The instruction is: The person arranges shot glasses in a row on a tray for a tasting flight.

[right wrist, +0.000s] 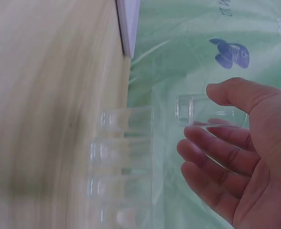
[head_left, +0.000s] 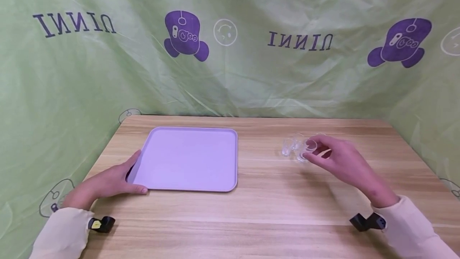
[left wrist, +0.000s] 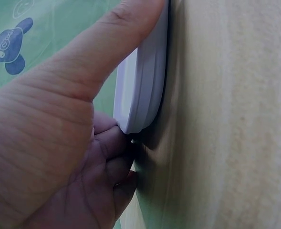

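Observation:
My left hand (head_left: 109, 181) grips the near left corner of a flat lilac tray (head_left: 190, 159) lying on the table. Its thumb runs along the front rim, while the other fingers bend about the left side, as the left wrist view shows. My right hand (head_left: 343, 161) pinches a small clear shot glass (right wrist: 200, 112) between thumb and fingers. In the right wrist view this glass is raised above the table, apart from the others. Several similar shot glasses (right wrist: 123, 150) stand upright in a close group beside it. From the head view, my right fingers hide part of the group.
Both hands work over a wood-grain table (head_left: 262, 219). A pale green cloth (head_left: 244, 79) with purple printed figures hangs behind and at the sides. Bare wood lies between the tray and the glasses.

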Available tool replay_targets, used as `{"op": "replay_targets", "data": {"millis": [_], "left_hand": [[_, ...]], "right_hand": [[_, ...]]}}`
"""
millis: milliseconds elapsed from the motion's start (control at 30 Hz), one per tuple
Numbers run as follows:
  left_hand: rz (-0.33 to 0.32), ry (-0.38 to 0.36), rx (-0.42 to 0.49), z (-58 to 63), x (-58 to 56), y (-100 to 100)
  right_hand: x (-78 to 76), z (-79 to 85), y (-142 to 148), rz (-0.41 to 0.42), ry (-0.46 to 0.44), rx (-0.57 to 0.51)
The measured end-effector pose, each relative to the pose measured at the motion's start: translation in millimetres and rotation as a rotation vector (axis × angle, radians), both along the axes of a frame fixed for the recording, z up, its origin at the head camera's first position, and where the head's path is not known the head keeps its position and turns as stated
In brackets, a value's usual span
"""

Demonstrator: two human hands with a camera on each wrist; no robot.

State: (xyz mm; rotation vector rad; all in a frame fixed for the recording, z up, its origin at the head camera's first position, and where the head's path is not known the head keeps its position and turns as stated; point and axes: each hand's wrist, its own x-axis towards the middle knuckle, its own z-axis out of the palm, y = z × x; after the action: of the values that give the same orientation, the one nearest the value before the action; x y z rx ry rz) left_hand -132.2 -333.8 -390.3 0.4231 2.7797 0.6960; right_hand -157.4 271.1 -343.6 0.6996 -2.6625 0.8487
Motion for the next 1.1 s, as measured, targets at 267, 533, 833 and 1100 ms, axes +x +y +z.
{"op": "replay_targets", "data": {"millis": [267,533,833,1100], "left_hand": [[0.002,-0.002,-0.002,1.8,-0.1,1.1],[0.006,-0.011,0.007,3.5,0.4,1.4],[0.015,-0.01,0.014,0.6,0.2,1.2],[0.013,-0.01,0.014,0.6,0.1,2.8]], "right_hand": [[-16.5,-3.1,-33.8,0.076,-0.076,-0.034],[-36.3,-6.5,-72.1,0.141,-0.133,-0.058],[-51.2,-10.5,-107.2,0.217,-0.148,-0.052],[-59.8,-16.5,-134.7,0.254,-0.127,-0.016]]}}
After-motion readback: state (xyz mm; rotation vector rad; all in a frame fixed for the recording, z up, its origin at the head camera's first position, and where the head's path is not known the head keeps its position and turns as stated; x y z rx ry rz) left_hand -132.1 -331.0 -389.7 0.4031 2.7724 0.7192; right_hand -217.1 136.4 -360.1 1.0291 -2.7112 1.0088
